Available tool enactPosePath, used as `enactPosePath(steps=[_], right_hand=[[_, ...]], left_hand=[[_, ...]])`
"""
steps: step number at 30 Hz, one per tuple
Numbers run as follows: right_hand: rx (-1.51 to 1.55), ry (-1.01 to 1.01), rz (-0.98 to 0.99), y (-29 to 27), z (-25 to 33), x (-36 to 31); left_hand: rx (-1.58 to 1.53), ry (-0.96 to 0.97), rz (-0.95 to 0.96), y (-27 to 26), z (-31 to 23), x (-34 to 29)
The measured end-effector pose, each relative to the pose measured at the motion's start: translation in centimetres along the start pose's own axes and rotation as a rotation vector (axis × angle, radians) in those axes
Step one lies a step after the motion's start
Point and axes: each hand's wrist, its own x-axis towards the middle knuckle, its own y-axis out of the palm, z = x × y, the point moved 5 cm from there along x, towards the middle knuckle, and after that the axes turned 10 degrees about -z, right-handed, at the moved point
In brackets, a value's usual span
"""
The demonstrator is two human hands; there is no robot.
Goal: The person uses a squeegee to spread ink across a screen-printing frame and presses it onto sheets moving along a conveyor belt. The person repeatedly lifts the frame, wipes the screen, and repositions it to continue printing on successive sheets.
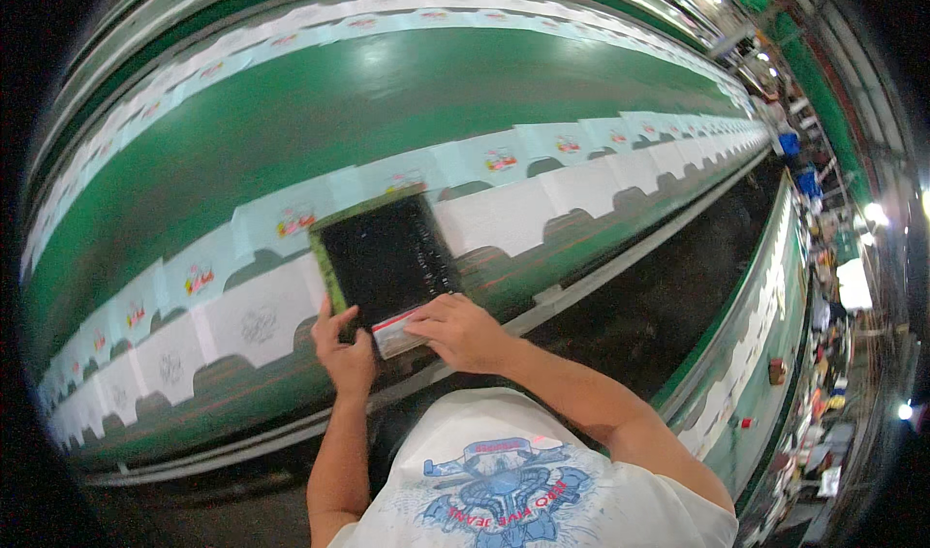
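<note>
A screen-printing frame point(324, 259) with yellow-green edges and a black, ink-covered middle lies over the row of white fabric pieces in front of me. My left hand point(347, 356) grips its near left corner, thumb and fingers closed on the edge. At the frame's near end, my right hand point(463, 335) is closed round a squeegee point(395, 335) with a pale body and a red strip. Left of the frame, white fabric pieces point(228, 340) carry a grey line drawing; those to its right point(499, 219) look plain. What lies under the frame is hidden.
The long green printing table point(291, 112) curves across the view. Pale blue pieces point(465, 165) with small red and yellow motifs line it beyond the white ones. A metal rail point(591, 281) runs along its near edge. Another table point(722, 393) stands across a dark aisle at right.
</note>
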Motion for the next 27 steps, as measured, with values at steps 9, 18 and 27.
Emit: enactPosePath(steps=[9, 18, 27], right_hand=[[-0.043, 0.091, -0.284, -7.1, -6.4, -6.9], [0.030, 0.128, -0.297, -15.0, -18.1, -14.4], [0.038, -0.047, -0.195, -17.4, -20.0, -13.0]], left_hand=[[-0.099, 0.172, -0.069, 7.9, -7.7, -2.7], [-0.160, 0.004, -0.041, 22.8, -9.8, -8.0], [-0.182, -0.044, -0.064, 24.4, -9.2, -9.0]])
